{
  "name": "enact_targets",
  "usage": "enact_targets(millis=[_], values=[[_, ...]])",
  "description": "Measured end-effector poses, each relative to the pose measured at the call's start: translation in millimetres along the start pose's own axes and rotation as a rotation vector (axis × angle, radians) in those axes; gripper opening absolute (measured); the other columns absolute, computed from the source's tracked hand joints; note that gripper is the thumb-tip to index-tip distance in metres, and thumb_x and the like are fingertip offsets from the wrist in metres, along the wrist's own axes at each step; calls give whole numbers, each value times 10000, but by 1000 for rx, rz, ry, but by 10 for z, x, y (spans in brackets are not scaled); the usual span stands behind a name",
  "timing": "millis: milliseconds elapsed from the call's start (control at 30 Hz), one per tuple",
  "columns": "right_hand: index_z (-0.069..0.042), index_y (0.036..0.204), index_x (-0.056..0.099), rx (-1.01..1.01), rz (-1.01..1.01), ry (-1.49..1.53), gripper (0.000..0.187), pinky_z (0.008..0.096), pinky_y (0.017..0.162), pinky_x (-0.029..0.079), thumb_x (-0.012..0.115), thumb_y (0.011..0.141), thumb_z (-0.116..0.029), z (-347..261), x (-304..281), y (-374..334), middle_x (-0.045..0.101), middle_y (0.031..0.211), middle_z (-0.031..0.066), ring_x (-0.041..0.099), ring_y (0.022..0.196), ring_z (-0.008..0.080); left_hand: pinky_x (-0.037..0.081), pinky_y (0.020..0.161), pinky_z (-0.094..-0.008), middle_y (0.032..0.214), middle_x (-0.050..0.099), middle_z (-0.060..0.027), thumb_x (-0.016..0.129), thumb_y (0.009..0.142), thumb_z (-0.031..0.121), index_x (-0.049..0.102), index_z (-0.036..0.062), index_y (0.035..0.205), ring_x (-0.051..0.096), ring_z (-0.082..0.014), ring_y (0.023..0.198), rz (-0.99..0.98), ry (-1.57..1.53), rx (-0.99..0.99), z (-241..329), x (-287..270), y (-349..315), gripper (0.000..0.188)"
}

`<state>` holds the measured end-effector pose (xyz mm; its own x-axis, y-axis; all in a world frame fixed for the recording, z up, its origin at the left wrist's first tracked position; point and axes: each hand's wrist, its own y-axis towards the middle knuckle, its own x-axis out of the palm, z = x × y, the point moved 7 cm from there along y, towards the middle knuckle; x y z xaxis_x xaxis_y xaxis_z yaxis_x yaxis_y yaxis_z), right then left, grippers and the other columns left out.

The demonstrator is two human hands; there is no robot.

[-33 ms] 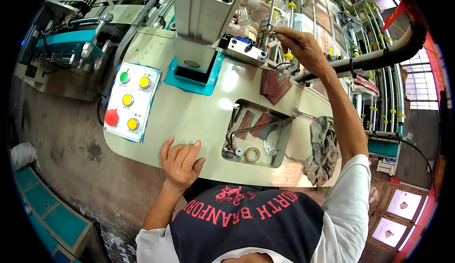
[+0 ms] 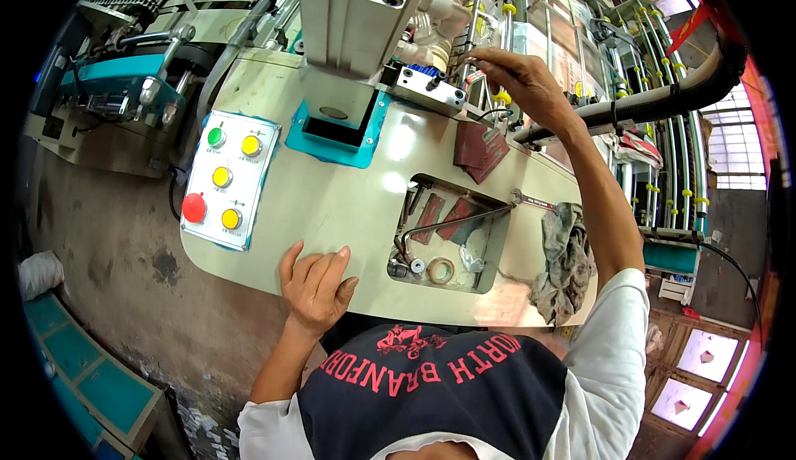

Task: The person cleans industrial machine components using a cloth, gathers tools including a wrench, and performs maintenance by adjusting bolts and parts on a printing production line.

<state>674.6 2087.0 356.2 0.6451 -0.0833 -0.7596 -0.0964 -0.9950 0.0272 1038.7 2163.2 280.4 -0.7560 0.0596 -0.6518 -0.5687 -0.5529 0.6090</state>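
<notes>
My left hand (image 2: 317, 288) rests on the front edge of the cream machine top (image 2: 323, 220), its fingers stretched out and nothing in them. Up at the right, my right hand (image 2: 524, 83) reaches over the far side of the machine. Its thumb and fingertips pinch together beside a metal block with a blue fitting (image 2: 424, 80); whatever is between them is too small to make out. Left of that block rises a large grey metal cylinder housing (image 2: 352, 33) above a teal bracket (image 2: 332, 149). Below my right hand lie dark red sanding sheets (image 2: 481, 152).
A white panel (image 2: 230, 180) with green, yellow and red buttons is at the left. A recessed tray (image 2: 497, 271) holds a tape roll (image 2: 440, 271) and small tools. A wrench (image 2: 531, 200) lies near a grey rag (image 2: 564, 265). A thick black hose (image 2: 655, 104) crosses at the right.
</notes>
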Motion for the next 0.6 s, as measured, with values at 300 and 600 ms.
enact_targets(millis=[300,600], values=[[-105,1160,676,-61,-46,-160,247,293,666,534,588,956,-214,-37,156,121,707,849,70,678,739,148,393,1004,-475,870,655,-89,573,947,229,607,-4,1170,592,-234,759,-25,-11,-4,-16,-11,-5,324],[-52,1164,660,-77,-117,-27,246,291,721,545,592,951,-154,30,178,162,711,885,76,677,795,138,371,1026,-472,897,674,-100,573,943,203,579,-4,1174,610,-239,785,-64,-8,-22,-18,7,-2,310]])
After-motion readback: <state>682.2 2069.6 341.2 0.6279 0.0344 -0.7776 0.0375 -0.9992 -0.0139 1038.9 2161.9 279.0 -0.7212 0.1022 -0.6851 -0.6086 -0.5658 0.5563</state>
